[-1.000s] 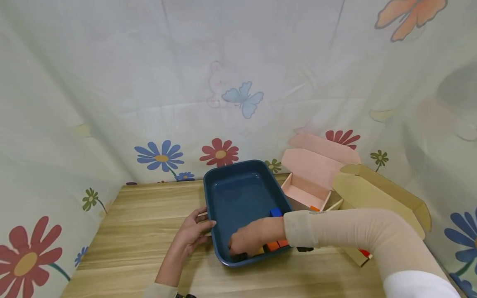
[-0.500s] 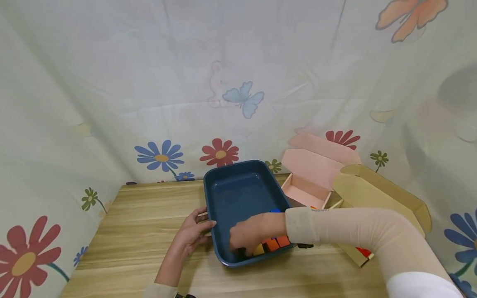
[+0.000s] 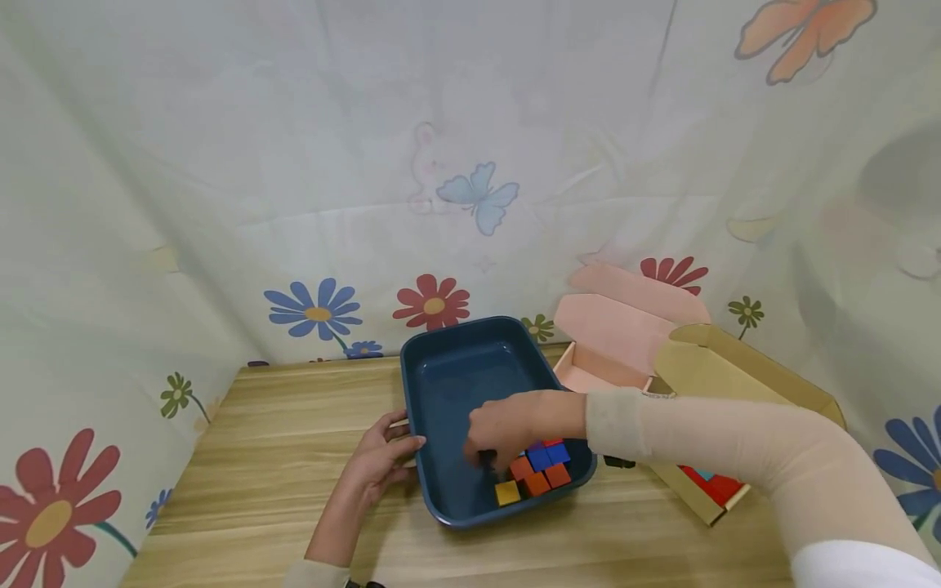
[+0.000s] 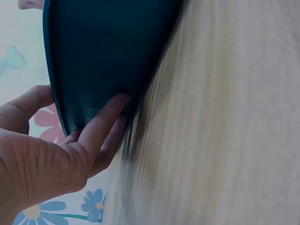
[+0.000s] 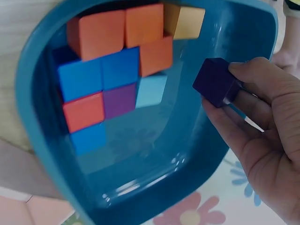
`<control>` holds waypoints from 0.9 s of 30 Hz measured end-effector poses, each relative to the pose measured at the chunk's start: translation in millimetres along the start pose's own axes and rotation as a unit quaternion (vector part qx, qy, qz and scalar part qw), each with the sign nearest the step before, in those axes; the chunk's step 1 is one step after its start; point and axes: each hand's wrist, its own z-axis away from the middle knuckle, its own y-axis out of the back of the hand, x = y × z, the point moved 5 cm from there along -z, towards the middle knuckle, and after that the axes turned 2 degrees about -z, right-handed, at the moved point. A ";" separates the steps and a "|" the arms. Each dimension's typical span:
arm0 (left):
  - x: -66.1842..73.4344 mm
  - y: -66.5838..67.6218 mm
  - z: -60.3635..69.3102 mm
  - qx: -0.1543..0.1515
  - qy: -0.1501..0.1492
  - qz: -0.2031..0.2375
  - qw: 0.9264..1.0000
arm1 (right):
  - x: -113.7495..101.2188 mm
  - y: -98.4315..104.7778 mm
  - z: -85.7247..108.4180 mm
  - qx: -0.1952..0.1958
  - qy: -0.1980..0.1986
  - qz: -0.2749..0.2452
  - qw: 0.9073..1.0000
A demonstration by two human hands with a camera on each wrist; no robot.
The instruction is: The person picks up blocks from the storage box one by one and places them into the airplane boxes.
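Note:
In the right wrist view, my right hand (image 5: 272,126) pinches a dark purple cube (image 5: 214,82) between thumb and fingers. It hovers inside the dark blue tray (image 3: 408,392), apart from the other cubes. My left hand (image 3: 378,457) holds the tray's left side, the thumb on the rim and the fingers (image 4: 105,119) along the outer wall. Several cubes lie grouped inside the tray: orange cubes (image 5: 144,24), blue cubes (image 5: 80,79), a red cube (image 5: 84,112), a purple cube (image 5: 119,101), a light blue cube (image 5: 151,90) and a yellow cube (image 3: 507,492).
An open pink box (image 3: 613,327) stands behind the tray to the right. Beside it lies an open tan box (image 3: 735,367) with red pieces (image 3: 711,486) inside, partly behind the right sleeve. A patterned curtain (image 3: 331,204) hangs behind the wooden table (image 3: 294,425).
My right hand has risen from the tray's near left corner, moving up and right with the dark cube. The yellow, orange and blue cubes show more fully. My left hand stays put.

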 end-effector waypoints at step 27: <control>-2.1 0.2 -0.3 -0.003 -0.010 0.011 1.000 | 102.0 17.5 101.8 0.136 -0.115 0.033 0.983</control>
